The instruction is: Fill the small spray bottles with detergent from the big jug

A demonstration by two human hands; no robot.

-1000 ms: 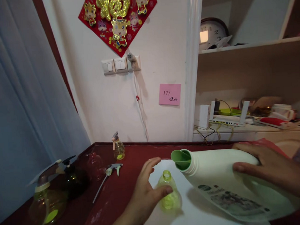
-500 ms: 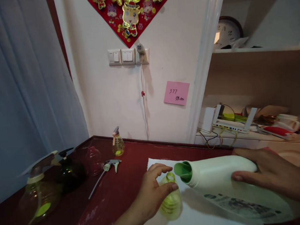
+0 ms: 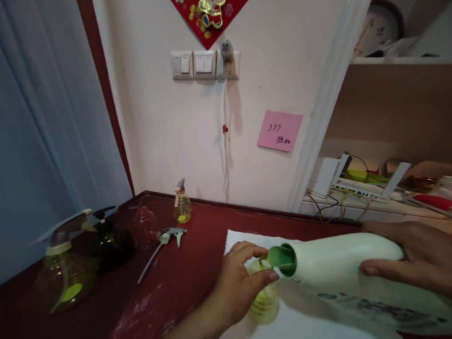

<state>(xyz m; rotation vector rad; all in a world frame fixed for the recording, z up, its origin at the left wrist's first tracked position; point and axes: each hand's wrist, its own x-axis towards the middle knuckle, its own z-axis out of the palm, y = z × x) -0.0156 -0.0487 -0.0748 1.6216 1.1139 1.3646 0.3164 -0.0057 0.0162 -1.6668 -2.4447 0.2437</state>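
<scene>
My left hand [image 3: 240,284] is wrapped around the neck of a small yellow-green clear bottle [image 3: 265,305], which stands with its mouth uncapped on a white sheet [image 3: 307,323]. My right hand [image 3: 413,259] grips a large pale green detergent bottle [image 3: 338,257] lying tilted nearly level. Its green pouring spout [image 3: 280,257] points left and sits at the small bottle's mouth. Whether liquid is flowing out, I cannot make out. A loose spray head [image 3: 169,237] with a long dip tube lies on the dark red table to the left.
At the left stand a large yellowish spray bottle [image 3: 66,276], a dark pump bottle [image 3: 109,244] and a pinkish clear bottle [image 3: 144,225]. A small spray bottle [image 3: 181,204] is near the wall. A white router [image 3: 354,191] sits on the right shelf.
The detergent bottle's spout has closed the gap to the small bottle and now meets its mouth. My view has tilted down and turned slightly left.
</scene>
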